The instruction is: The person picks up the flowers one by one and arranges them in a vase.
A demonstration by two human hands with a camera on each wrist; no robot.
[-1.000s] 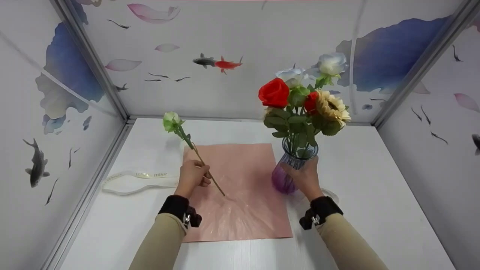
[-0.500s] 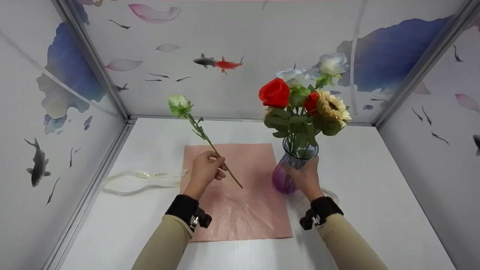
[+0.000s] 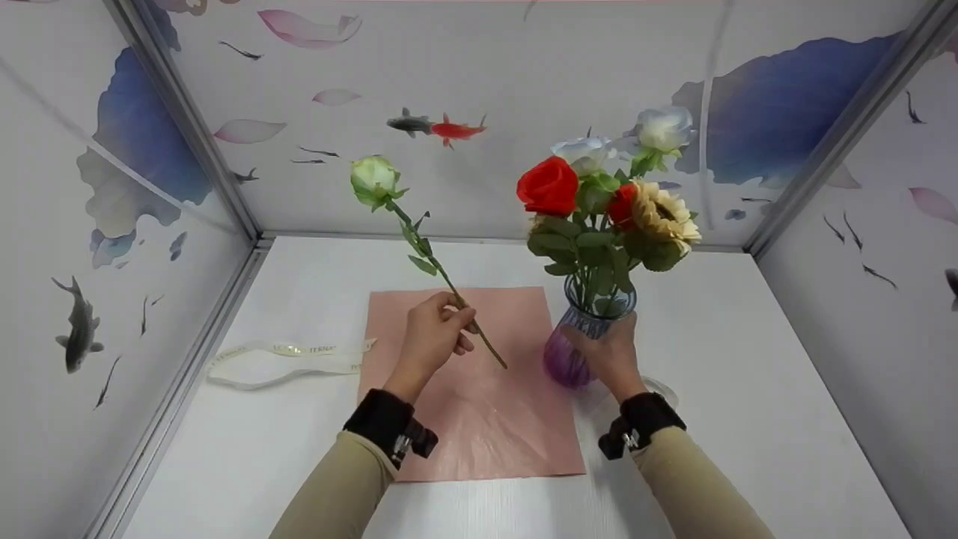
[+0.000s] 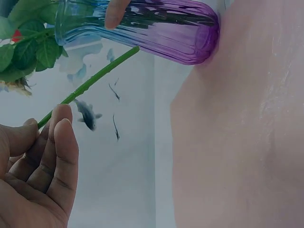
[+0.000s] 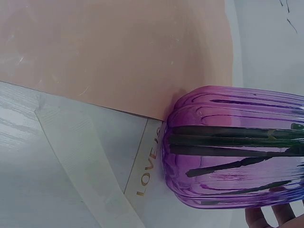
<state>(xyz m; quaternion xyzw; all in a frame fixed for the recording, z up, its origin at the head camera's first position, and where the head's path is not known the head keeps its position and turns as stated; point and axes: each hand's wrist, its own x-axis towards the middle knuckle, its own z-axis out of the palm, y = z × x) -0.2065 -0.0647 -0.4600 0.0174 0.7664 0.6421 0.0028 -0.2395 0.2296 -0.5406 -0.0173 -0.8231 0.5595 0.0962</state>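
Observation:
My left hand (image 3: 438, 337) pinches the green stem of a pale green rose (image 3: 375, 182) between thumb and fingertips. The bloom points up and to the left, and the bare stem end slants down over the pink sheet. In the left wrist view the stem (image 4: 102, 73) reaches close to the vase in that picture. My right hand (image 3: 610, 350) grips a blue-to-purple glass vase (image 3: 566, 358) around its neck. Out of the vase rise a red rose (image 3: 548, 185), pale blue roses (image 3: 664, 129), a cream sunflower (image 3: 662, 217) and green leaves. Dark stems show through the purple glass (image 5: 237, 142).
A pink wrapping sheet (image 3: 486, 419) lies flat on the white table (image 3: 748, 419), and the vase stands at its right edge. White lettered ribbon (image 3: 258, 382) loops at the left; more ribbon (image 5: 85, 156) lies beside the vase. Printed walls (image 3: 524, 60) enclose the table's back and sides.
My left hand has moved right and slightly up with the green rose, bringing its stem end closer to the vase. The right hand and the vase have stayed put.

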